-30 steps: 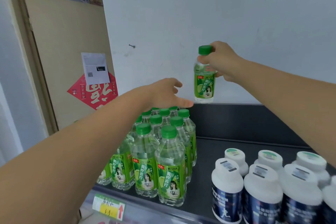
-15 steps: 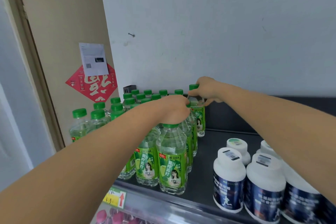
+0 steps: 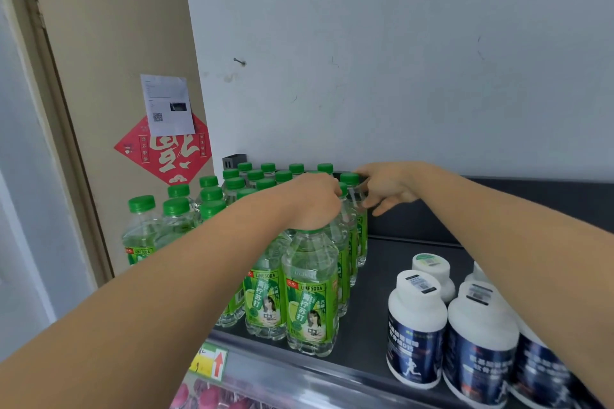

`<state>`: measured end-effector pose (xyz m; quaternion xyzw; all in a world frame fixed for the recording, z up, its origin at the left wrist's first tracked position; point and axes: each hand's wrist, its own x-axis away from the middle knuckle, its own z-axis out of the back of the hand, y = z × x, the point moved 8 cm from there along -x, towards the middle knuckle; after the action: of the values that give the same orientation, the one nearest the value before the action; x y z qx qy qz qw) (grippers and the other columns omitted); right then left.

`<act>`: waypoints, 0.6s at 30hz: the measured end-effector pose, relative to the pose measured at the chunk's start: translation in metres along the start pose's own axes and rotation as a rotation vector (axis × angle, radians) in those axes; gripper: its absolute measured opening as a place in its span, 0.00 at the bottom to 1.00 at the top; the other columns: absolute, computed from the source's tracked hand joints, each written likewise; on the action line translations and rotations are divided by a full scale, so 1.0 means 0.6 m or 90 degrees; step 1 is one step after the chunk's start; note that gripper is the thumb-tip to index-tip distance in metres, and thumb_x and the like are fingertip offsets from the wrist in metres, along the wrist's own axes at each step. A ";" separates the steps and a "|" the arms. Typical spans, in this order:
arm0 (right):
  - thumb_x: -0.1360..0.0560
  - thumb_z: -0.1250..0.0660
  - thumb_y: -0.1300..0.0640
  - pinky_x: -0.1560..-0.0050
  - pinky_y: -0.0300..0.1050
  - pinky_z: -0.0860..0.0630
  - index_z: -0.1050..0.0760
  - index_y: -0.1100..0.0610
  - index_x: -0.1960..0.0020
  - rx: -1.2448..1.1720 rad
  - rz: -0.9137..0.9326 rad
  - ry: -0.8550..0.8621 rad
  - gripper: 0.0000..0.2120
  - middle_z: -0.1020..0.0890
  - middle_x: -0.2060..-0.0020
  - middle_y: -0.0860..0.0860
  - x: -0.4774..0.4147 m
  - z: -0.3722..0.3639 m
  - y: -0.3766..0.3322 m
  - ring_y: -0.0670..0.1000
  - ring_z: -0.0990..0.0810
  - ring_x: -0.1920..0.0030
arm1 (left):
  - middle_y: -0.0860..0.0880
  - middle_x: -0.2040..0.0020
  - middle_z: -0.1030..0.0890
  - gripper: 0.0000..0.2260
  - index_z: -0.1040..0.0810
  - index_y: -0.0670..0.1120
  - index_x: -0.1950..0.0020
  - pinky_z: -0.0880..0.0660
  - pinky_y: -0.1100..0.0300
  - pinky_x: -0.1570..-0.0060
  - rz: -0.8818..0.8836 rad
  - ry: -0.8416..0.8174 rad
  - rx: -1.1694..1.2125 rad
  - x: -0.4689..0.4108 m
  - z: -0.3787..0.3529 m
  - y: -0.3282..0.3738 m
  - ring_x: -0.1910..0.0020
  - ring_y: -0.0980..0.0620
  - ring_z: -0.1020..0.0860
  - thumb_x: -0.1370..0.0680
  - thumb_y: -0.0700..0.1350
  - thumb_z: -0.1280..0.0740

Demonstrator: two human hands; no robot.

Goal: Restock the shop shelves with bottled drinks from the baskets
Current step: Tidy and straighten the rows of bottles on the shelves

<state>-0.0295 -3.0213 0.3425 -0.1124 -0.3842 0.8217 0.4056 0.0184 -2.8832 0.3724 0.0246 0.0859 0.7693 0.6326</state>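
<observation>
Lime soda bottles (image 3: 310,292) crowd our shelf (image 3: 375,279); our right hand (image 3: 387,189) pinches the neck of the back-row bottle (image 3: 352,191), seating it, while our left hand (image 3: 315,201) closes over a neighbouring cap, likely steadying the row.

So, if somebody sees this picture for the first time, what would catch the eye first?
Probably the crowd of green-capped lime soda bottles standing on the left part of the dark shelf, with both bare arms reaching over them. The left hand rests on the bottle tops and the right hand touches the neck of a back bottle. At lower right stand white jars with dark labels.
</observation>
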 end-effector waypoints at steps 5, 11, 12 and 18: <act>0.25 0.36 0.72 0.42 0.49 0.24 0.45 0.63 0.25 -0.008 -0.009 0.012 0.33 0.35 0.29 0.61 0.003 -0.010 0.005 0.60 0.26 0.38 | 0.43 0.30 0.30 0.17 0.29 0.39 0.32 0.34 0.53 0.36 0.000 -0.005 -0.005 -0.003 -0.002 0.000 0.33 0.44 0.31 0.20 0.38 0.47; 0.23 0.38 0.69 0.41 0.51 0.24 0.45 0.61 0.25 0.016 -0.012 0.028 0.30 0.32 0.32 0.61 0.003 -0.017 0.007 0.60 0.27 0.37 | 0.42 0.31 0.29 0.17 0.29 0.39 0.33 0.34 0.57 0.47 -0.013 0.002 -0.028 -0.007 -0.001 -0.002 0.47 0.52 0.33 0.19 0.39 0.47; 0.23 0.38 0.69 0.41 0.51 0.24 0.45 0.61 0.25 0.025 -0.014 0.024 0.30 0.32 0.31 0.61 0.006 -0.018 0.007 0.60 0.28 0.36 | 0.42 0.31 0.30 0.17 0.29 0.39 0.33 0.33 0.55 0.43 -0.009 0.001 -0.041 -0.007 -0.001 0.000 0.44 0.51 0.31 0.19 0.40 0.47; 0.22 0.37 0.64 0.43 0.46 0.26 0.45 0.59 0.25 0.086 0.013 0.086 0.29 0.35 0.29 0.57 0.040 0.004 -0.011 0.55 0.28 0.37 | 0.47 0.34 0.27 0.17 0.29 0.50 0.32 0.28 0.52 0.44 -0.035 0.178 -0.162 0.019 0.033 0.020 0.37 0.45 0.27 0.19 0.48 0.45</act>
<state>-0.0426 -3.0019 0.3519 -0.1440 -0.2982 0.8404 0.4290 0.0073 -2.8723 0.3934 -0.1648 0.0754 0.7526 0.6330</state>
